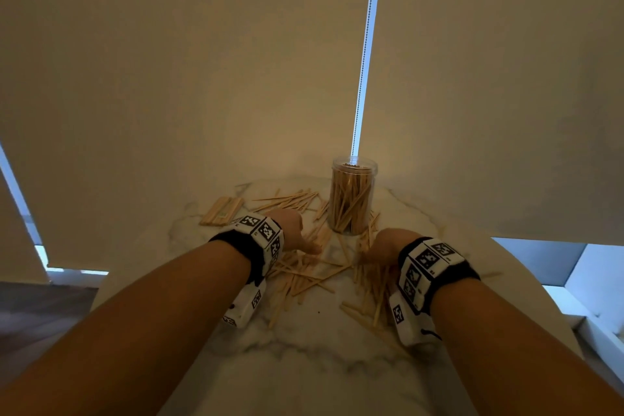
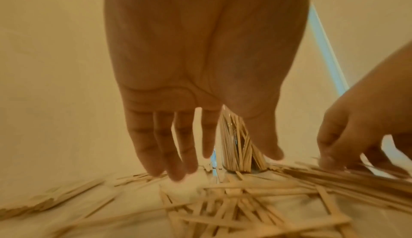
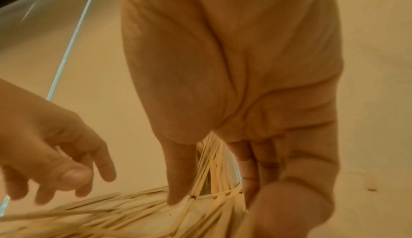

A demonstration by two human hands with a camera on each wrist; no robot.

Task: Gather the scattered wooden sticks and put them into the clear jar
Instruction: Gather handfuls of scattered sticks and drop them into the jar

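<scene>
A clear jar packed with upright wooden sticks stands at the back of the marble table. Loose wooden sticks lie scattered in front of it and on both sides. My left hand hovers just left of the jar, palm down, its fingers straight over the pile. My right hand is low in front of the jar, thumb and curled fingers closed round a bunch of sticks that fans out across the table. In the right wrist view the jar shows between thumb and fingers.
A neat stack of wider flat sticks lies at the back left of the table. A drawn blind with a bead chain hangs right behind the jar. The table's rounded edge falls away on the left and right.
</scene>
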